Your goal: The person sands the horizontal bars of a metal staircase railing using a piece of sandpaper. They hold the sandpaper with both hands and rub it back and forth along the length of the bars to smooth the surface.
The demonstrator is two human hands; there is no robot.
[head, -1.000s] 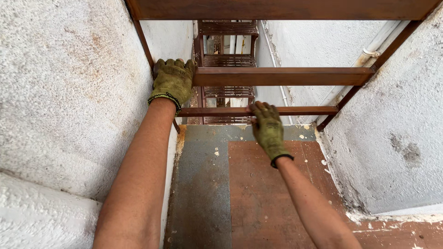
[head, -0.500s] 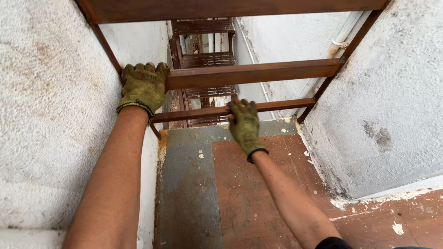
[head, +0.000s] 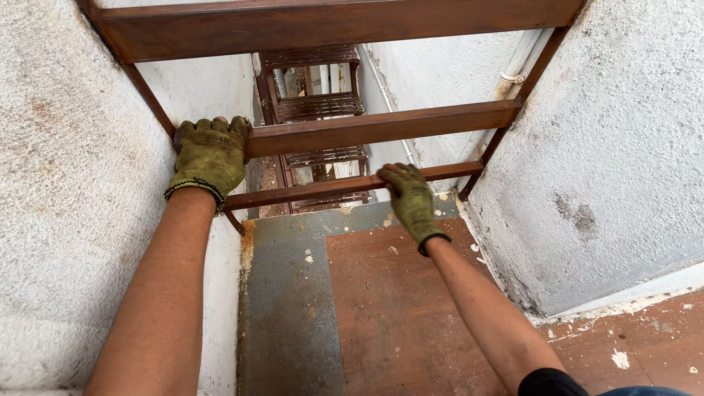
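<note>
Two gloved hands grip the rusty steel rails: left hand [head: 209,154] clamped on the middle rail [head: 381,126], right hand [head: 411,198] curled over the lower rail [head: 323,189] (rigid, rough, likely heavy; best held near the wall ends).

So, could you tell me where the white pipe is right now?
In the head view, the white pipe runs down the right-hand wall, upper right, just behind the rusty rungs' right rail.

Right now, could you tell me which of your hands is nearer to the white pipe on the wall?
Right. The right hand holds the lowest rusty rail, nearer the white pipe; the left hand clasps the middle rail at its far-left end.
</note>
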